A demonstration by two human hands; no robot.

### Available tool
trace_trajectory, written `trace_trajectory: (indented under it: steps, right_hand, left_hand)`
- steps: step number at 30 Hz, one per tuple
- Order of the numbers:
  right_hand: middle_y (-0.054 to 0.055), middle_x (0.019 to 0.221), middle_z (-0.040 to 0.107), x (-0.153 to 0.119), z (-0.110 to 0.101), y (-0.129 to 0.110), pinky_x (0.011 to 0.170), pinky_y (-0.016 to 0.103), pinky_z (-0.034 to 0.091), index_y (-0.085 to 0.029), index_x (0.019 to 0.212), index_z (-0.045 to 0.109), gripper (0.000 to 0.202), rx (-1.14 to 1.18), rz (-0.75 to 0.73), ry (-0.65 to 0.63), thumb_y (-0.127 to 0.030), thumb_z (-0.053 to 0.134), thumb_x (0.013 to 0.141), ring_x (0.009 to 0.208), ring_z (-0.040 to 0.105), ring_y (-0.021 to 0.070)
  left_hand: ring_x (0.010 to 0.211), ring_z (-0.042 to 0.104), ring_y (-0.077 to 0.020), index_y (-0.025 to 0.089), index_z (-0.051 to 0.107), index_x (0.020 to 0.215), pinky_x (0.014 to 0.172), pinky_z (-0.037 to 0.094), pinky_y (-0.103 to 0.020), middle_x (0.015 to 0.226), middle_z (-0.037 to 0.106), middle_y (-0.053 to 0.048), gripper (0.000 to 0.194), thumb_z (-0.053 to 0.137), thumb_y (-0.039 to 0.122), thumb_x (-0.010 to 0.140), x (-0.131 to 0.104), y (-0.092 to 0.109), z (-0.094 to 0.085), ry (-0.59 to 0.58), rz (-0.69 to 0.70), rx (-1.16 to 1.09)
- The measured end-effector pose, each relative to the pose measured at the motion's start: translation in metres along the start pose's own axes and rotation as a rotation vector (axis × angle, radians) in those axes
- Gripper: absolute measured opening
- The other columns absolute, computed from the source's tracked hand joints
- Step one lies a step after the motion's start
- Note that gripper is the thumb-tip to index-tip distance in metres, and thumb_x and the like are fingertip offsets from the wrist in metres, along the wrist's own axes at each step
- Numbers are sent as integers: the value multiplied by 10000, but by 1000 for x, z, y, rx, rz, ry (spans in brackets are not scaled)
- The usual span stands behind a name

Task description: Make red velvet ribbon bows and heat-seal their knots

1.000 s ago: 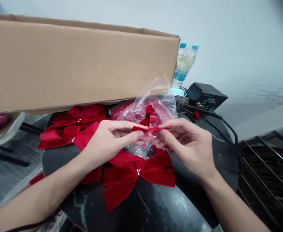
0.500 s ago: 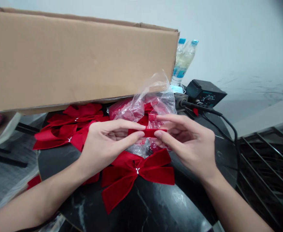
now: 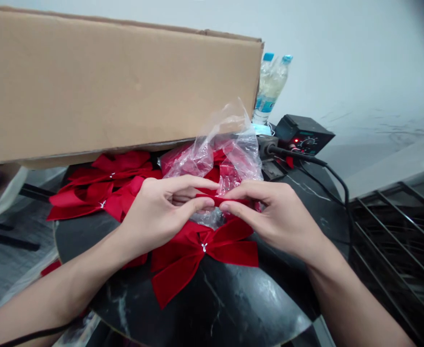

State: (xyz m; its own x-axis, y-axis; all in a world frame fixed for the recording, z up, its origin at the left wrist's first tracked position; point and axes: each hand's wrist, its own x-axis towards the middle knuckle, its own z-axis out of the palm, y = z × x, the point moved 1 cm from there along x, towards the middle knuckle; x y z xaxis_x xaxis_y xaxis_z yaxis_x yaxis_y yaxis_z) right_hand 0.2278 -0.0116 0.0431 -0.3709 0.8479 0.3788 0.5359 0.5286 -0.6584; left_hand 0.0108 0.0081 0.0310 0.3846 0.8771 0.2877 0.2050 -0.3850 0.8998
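Between my two hands, a small folded strip of red ribbon [image 3: 217, 198] is pinched at both ends. My left hand [image 3: 175, 202] grips its left end between thumb and fingers. The right end sits in the pinch of my right hand [image 3: 262, 207], whose fingertips nearly meet those of the left. Just below lies a red velvet bow [image 3: 229, 249] with a silver twist tie at its middle. More red bows [image 3: 88, 195] are piled at the left, partly behind my left hand. Behind the hands, a clear plastic bag [image 3: 193, 161] holds red ribbon material.
A large cardboard box [image 3: 125, 86] stands at the back of the black marbled table [image 3: 233, 308]. Right of it are two plastic bottles [image 3: 269, 89] and a black control box [image 3: 304, 136] with a cable. A black metal rack [image 3: 396, 231] is at the right.
My right hand's fingers have closed in over the ribbon strip, which now looks narrower and more folded. A red light now shows on the control box. The view has shifted slightly.
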Motion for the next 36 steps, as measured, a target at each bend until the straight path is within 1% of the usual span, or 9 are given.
trace_trajectory:
  steps: [3, 6, 8, 13, 17, 22, 27, 30, 36]
  right_hand:
    - [-16, 892, 759, -8, -12, -6, 717, 217, 499, -199, 954, 738, 44, -120, -45, -3, -177, 701, 966, 767, 677, 112]
    - [-16, 889, 748, -30, -27, -12, 720, 221, 513, -215, 951, 716, 46, -182, -16, -13, -229, 686, 983, 768, 682, 121]
    - [-18, 934, 758, -51, -29, -15, 759, 227, 537, -239, 988, 720, 65, -185, 28, -78, -277, 669, 1003, 815, 705, 131]
    - [22, 1291, 704, -104, -6, -20, 1011, 323, 541, -274, 1111, 708, 132, -228, 45, -170, -241, 604, 1037, 1159, 678, 189]
    - [48, 1323, 655, -137, 0, -33, 1001, 356, 536, -266, 1060, 730, 141, -290, -20, 145, -174, 676, 967, 1176, 648, 223]
    - [52, 1090, 714, -155, -14, -50, 747, 342, 586, -282, 968, 773, 72, -124, 23, 556, -246, 744, 912, 933, 700, 233]
    - [45, 1313, 725, -119, -9, -58, 998, 328, 563, -287, 897, 779, 39, 227, 256, 357, -303, 758, 927, 1230, 681, 255]
    - [32, 1208, 757, -100, 2, -56, 951, 274, 561, -290, 894, 781, 66, 457, 287, 223, -337, 758, 934, 1120, 715, 200]
    - [25, 1044, 701, -92, 5, -43, 843, 218, 517, -253, 871, 788, 135, 495, 343, -67, -384, 797, 899, 1017, 651, 167]
  left_hand:
    - [741, 780, -134, 222, 734, 1092, 681, 597, -172, 842, 812, 28, 217, 777, 320, 903, -5, 7, -8, -90, 39, 167]
    - [697, 730, -156, 210, 697, 914, 608, 548, -217, 793, 753, 7, 184, 772, 376, 897, -25, 11, -8, -374, 119, 471]
    - [830, 736, -229, 193, 705, 951, 706, 573, -297, 924, 753, -54, 187, 775, 357, 891, -44, 10, -2, -517, 192, 738]
    - [934, 705, -269, 141, 677, 1191, 797, 558, -369, 1086, 717, -126, 259, 555, 103, 967, -74, 3, 18, -559, 188, 996]
    - [829, 700, -220, 180, 732, 1158, 754, 531, -304, 1000, 736, -74, 327, 602, 107, 867, -65, 13, 6, -392, 29, 711]
    - [576, 610, -157, 268, 806, 1064, 471, 394, -230, 738, 714, 3, 246, 672, 335, 869, -45, 47, -21, -326, -472, 80]
    - [720, 683, -153, 277, 805, 993, 528, 474, -186, 895, 766, 4, 271, 763, 231, 729, -45, 66, -10, -119, -722, -408]
    - [794, 686, -140, 258, 780, 998, 605, 516, -178, 936, 764, 9, 223, 771, 256, 775, -47, 62, 2, -79, -753, -547]
    - [748, 617, -104, 181, 700, 859, 690, 482, -173, 823, 676, 32, 166, 842, 176, 774, -45, 41, 5, -438, -564, -402]
